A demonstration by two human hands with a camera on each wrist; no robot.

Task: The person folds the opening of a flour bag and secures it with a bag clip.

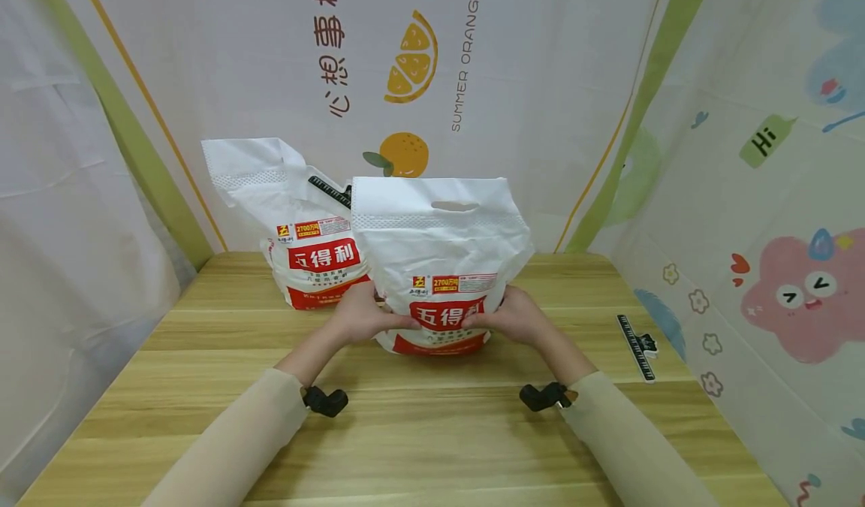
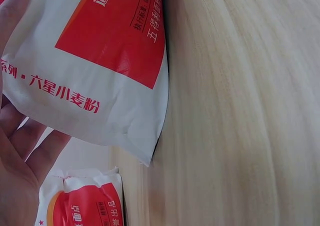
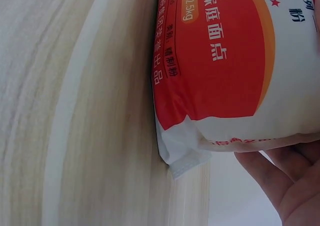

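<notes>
A white flour bag point(image 1: 442, 248) with red printing stands upright on the wooden table, between both hands. My left hand point(image 1: 361, 316) grips its left side, thumb across the front; in the left wrist view its fingers go round behind the bag point(image 2: 112, 46). On the opposite side my right hand point(image 1: 516, 318) holds the bag with its thumb on the front, and the right wrist view shows the fingers point(image 3: 270, 173) at the bag's side. The bag's lower edge appears to touch the table. Its top, with a slot handle point(image 1: 455, 206), is unfolded.
Behind and to the left stands a second flour bag point(image 1: 314, 259), its top leaning left, with a black-and-white clip point(image 1: 329, 191) near it, partly hidden. Another long clip point(image 1: 637, 348) lies at the table's right. Printed curtains point(image 1: 561, 79) hang behind and beside the table point(image 1: 432, 439).
</notes>
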